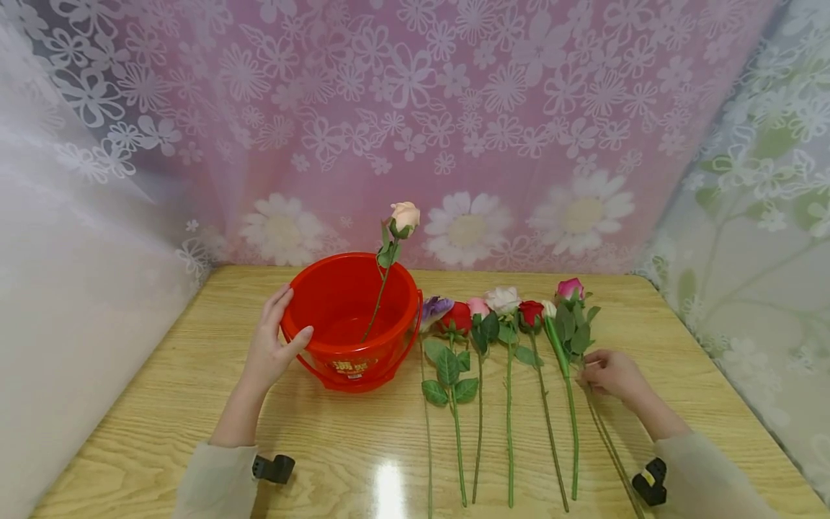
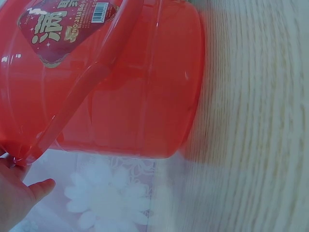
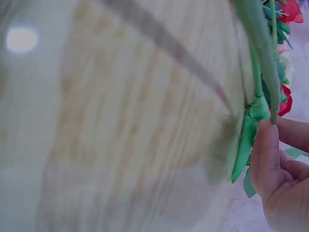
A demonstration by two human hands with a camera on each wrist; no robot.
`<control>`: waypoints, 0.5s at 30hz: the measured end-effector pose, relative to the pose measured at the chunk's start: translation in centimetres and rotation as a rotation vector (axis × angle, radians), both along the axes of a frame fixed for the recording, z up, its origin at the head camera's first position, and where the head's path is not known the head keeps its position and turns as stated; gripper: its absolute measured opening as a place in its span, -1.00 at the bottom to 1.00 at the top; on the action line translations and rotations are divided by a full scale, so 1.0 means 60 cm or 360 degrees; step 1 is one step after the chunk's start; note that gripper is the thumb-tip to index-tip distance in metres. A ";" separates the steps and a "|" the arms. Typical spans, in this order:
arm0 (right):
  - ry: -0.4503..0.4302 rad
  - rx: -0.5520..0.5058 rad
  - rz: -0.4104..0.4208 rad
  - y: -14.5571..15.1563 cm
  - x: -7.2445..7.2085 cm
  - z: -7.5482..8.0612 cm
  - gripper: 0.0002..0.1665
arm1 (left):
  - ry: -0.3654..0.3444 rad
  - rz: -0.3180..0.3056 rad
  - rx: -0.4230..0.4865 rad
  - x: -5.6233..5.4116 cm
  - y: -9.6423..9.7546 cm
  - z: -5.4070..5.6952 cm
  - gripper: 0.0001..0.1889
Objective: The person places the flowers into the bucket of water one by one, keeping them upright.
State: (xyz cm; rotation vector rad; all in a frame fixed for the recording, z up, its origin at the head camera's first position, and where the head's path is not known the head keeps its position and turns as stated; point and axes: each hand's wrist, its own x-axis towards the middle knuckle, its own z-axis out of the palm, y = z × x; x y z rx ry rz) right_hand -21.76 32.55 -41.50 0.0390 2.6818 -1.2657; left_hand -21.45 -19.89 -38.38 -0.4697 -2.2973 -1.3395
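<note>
At the left stands a red bucket (image 1: 371, 367), its handle hanging down and a label on its front. My left hand (image 1: 275, 335) holds its left rim, the thumb lying over the edge. A cream rose (image 1: 405, 216) leans inside, its bloom well above the far rim. At the right end of the flower row my right hand (image 1: 608, 373) pinches the stem of a magenta rose (image 1: 570, 290), just below its leaves. In the right wrist view, thumb and fingers meet on that green stem (image 3: 268, 67). A white bud with a long green leaf (image 1: 556, 344) is right beside it.
Between bucket and right hand lie a purple flower (image 1: 436, 310), red rose (image 1: 457, 317), pink rose (image 1: 478, 307), pale rose (image 1: 503, 298) and dark red rose (image 1: 530, 311), stems towards me. The wooden table (image 1: 324, 447) meets a floral curtain (image 1: 415, 108) behind.
</note>
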 end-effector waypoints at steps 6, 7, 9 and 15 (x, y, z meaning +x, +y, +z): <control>0.0037 -0.0044 -0.0003 -0.004 0.008 0.014 -0.54 | 0.0003 0.0013 -0.0013 -0.001 0.000 -0.001 -0.33; 0.0043 -0.0046 0.0004 -0.004 0.010 0.016 -0.54 | 0.0001 0.0013 -0.0014 -0.001 0.000 -0.001 -0.33; 0.0066 -0.0050 0.0018 -0.006 0.012 0.021 -0.54 | -0.0001 0.0011 -0.0012 -0.001 0.000 0.000 -0.33; 0.0142 -0.0055 0.0050 -0.014 0.023 0.044 -0.52 | 0.0001 0.0008 -0.0006 -0.001 0.000 -0.001 -0.32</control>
